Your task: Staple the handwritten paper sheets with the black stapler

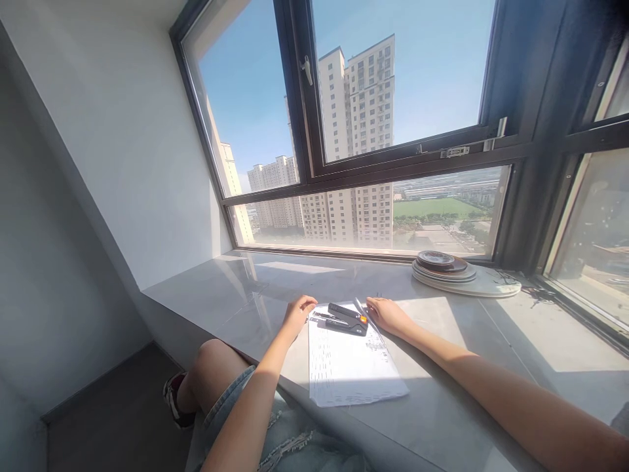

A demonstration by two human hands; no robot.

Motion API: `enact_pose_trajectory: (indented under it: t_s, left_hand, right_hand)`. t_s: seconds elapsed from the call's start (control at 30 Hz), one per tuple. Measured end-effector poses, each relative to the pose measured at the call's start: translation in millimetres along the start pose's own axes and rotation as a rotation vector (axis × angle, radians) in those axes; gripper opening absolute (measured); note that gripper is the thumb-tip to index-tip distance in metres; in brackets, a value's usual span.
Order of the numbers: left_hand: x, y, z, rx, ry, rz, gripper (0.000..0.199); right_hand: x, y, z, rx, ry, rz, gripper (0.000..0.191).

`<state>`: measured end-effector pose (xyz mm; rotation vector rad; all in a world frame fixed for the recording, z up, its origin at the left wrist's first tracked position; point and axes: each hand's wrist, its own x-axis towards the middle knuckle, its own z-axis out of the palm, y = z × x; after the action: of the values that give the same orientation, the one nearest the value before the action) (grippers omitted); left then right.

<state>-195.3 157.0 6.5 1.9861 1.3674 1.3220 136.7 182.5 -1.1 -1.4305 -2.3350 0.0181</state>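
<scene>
A stack of printed paper sheets (351, 373) lies on the pale stone sill. A black stapler (351, 321) with an orange button rests on its upper part, its jaws spread apart and pointing left. My left hand (299, 314) is beside the upper left corner of the sheets, with fingers curled and thumb and forefinger close together. My right hand (388, 316) rests at their upper right edge, fingers bent inward. A thin whitish strip stands beside its fingertips; I cannot tell whether it is a lifted paper edge. What either hand pinches is too small to make out.
Stacked plates (442, 269) sit toward the back right of the sill (275, 282), with a cord-like tangle (540, 295) beyond. A dark-framed window (314, 180) rises behind. My bent knee (216, 360) is below the sill's front edge on the left.
</scene>
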Motion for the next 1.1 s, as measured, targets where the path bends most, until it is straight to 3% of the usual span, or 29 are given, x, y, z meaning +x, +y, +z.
enact_pose_trajectory:
  t_s: [0.33,0.8,1.1]
  left_hand:
    - [-3.9,2.1,1.6,-0.034,-0.112,-0.02,0.02]
    - [-4.5,-0.8,1.1,0.077,-0.267,0.111,0.016]
    - [-4.6,-3.7,2.8,0.085,-0.241,0.07,0.015]
  right_hand:
    - [0.3,0.8,0.5,0.011,-0.001,-0.009,0.017]
    - [0.8,1.9,2.5,0.014,-0.002,-0.008,0.017]
    - [0.6,1.8,1.6,0.005,0.006,-0.003,0.016]
